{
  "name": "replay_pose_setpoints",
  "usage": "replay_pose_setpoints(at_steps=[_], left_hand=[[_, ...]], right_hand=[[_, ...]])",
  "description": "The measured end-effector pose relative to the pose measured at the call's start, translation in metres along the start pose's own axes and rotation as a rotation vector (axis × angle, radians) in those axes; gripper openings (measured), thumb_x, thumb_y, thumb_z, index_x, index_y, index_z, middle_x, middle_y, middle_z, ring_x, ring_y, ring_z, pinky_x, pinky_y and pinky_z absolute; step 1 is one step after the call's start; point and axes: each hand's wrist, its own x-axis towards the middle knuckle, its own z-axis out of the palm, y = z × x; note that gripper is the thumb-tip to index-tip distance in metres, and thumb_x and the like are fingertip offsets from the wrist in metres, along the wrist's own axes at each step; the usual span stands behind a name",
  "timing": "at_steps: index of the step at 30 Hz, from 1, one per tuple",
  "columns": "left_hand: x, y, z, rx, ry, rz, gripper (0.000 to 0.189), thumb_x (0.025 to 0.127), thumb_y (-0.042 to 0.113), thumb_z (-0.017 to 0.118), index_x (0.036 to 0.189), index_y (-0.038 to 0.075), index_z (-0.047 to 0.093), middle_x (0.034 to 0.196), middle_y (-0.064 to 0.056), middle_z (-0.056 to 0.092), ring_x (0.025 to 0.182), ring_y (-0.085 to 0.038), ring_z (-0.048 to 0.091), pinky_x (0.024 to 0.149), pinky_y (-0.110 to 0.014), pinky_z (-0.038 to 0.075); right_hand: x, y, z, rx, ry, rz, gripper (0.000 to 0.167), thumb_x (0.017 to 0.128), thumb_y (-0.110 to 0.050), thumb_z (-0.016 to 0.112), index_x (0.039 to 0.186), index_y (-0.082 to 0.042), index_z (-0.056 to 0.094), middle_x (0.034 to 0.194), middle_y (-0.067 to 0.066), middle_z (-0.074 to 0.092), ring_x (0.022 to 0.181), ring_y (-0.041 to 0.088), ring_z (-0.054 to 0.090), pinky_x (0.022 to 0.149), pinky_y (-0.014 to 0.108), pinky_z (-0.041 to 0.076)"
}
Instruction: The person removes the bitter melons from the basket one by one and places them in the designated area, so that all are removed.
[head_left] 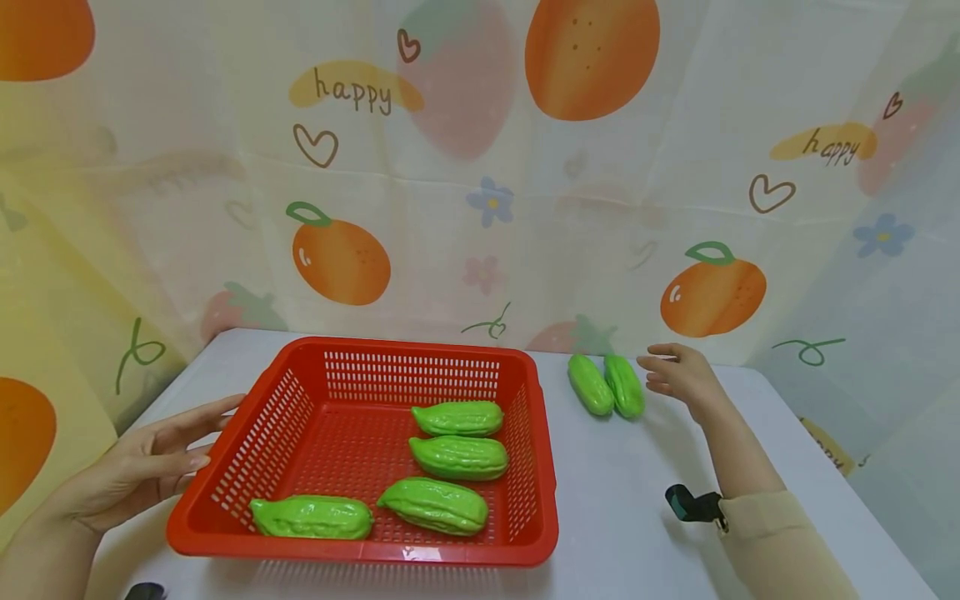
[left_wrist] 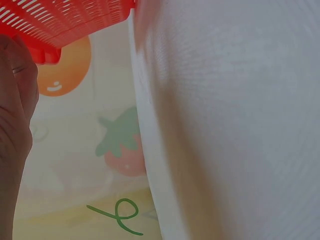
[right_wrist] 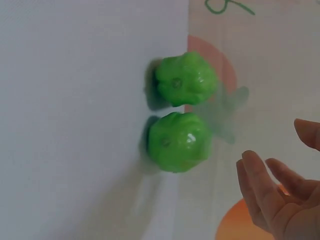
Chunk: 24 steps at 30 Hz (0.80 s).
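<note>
Four fingers and thumb of my left hand (head_left: 142, 467) touch the outer left side of a red plastic basket (head_left: 365, 551), just under its rim, with the fingers nearly straight. In the left wrist view the left hand (left_wrist: 17, 95) reaches up to the basket's corner (left_wrist: 95, 25). My right hand (head_left: 686, 382) hovers with spread, lightly bent fingers beside two green bitter melons, a left one (head_left: 590, 385) and a right one (head_left: 624, 387). The right wrist view shows the right hand (right_wrist: 280, 192) apart from both melons, its palm empty.
Several bitter melons lie in the basket, one at the front left (head_left: 311, 517) and the others along its right side (head_left: 459, 457). The white table (head_left: 615, 500) ends at a fruit-printed curtain (head_left: 450, 250) behind. A dark wrist camera (head_left: 693, 505) hangs at the right sleeve.
</note>
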Motion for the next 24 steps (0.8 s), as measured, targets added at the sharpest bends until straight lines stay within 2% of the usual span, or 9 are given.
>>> replay_pose_setpoints(at_steps=[4,11,16,20,24], left_hand=[[0.000,0.000,0.000,-0.012,-0.009,0.001,0.069,0.098,-0.013,0.019,0.159,0.020,0.020,0.152,0.000,0.048,0.125,-0.026,0.063,0.099,-0.044,0.054],[-0.001,0.000,-0.001,0.005,0.000,0.000,0.069,0.098,-0.013,0.020,0.159,0.020,0.021,0.150,0.000,0.049,0.124,-0.027,0.063,0.098,-0.044,0.055],[-0.001,0.001,0.000,0.019,0.024,-0.007,0.068,0.098,-0.012,0.022,0.158,0.020,0.023,0.148,0.000,0.051,0.123,-0.026,0.064,0.097,-0.044,0.056],[-0.001,0.000,0.000,0.008,0.008,0.002,0.069,0.098,-0.012,0.021,0.158,0.020,0.022,0.149,0.000,0.050,0.124,-0.026,0.064,0.098,-0.043,0.055],[-0.001,0.000,0.001,0.013,0.021,-0.007,0.068,0.098,-0.012,0.022,0.158,0.021,0.023,0.149,0.001,0.051,0.124,-0.025,0.064,0.098,-0.043,0.055]], right_hand=[[-0.003,-0.010,0.003,0.007,-0.002,-0.027,0.069,0.101,-0.035,0.053,0.151,0.006,0.030,0.148,0.030,0.042,0.128,0.040,0.055,0.094,0.026,0.057],[-0.009,-0.028,0.011,0.017,-0.008,-0.091,0.065,0.100,-0.033,0.054,0.150,0.004,0.034,0.144,0.029,0.046,0.125,0.038,0.056,0.097,0.029,0.056],[-0.014,-0.041,0.015,0.004,-0.014,-0.134,0.063,0.100,-0.033,0.055,0.150,0.001,0.036,0.144,0.027,0.047,0.125,0.035,0.058,0.101,0.035,0.053],[-0.019,-0.053,0.018,-0.007,-0.023,-0.169,0.061,0.100,-0.033,0.054,0.150,-0.001,0.037,0.145,0.027,0.047,0.127,0.038,0.057,0.103,0.039,0.052],[-0.023,-0.064,0.023,-0.004,-0.030,-0.209,0.059,0.100,-0.031,0.055,0.148,-0.001,0.039,0.146,0.026,0.047,0.130,0.040,0.055,0.104,0.042,0.051]])
